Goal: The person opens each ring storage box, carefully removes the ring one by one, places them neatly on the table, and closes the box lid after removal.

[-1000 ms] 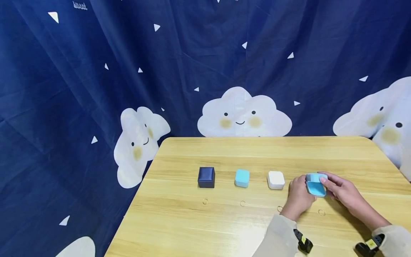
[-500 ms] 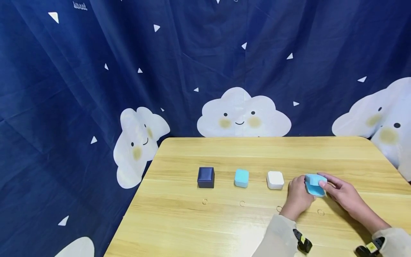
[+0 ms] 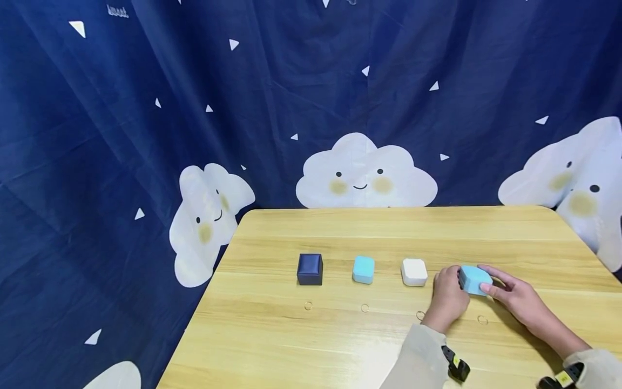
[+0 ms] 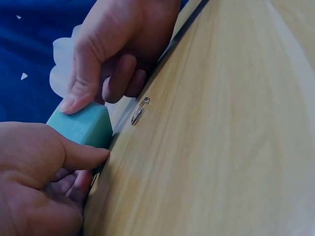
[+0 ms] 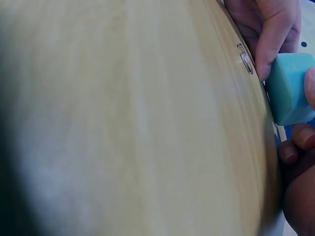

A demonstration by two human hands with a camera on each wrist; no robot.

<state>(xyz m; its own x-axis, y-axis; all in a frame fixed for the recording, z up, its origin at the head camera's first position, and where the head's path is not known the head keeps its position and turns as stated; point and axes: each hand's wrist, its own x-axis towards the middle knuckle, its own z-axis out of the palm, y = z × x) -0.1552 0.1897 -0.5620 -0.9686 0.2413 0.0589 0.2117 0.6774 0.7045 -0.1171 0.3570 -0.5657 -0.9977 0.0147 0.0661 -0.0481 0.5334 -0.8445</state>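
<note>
A light blue ring box [image 3: 475,280] stands on the table at the right, its lid down on its base. My left hand [image 3: 448,298] holds the box low on its left side, thumb against it in the left wrist view. From the right, my right hand [image 3: 520,303] grips the lid, thumb on the front and fingers behind; most of those fingers are hidden. A thin ring [image 3: 482,320] lies on the table just in front of the box, also seen as a silver ring [image 4: 140,111] in the left wrist view. Another ring [image 3: 420,315] lies beside my left wrist.
Left of my hands, a white ring box [image 3: 414,272], a second light blue box [image 3: 363,269] and a dark blue box [image 3: 310,269] stand in a row. Rings lie before the latter two: one ring [image 3: 365,308] and another ring [image 3: 308,306]. A curtain hangs behind the wooden table [image 3: 272,346].
The light blue box's lid has come down onto its base under my right hand. My left hand has kept its hold on the box. The rings and other boxes have stayed in place.
</note>
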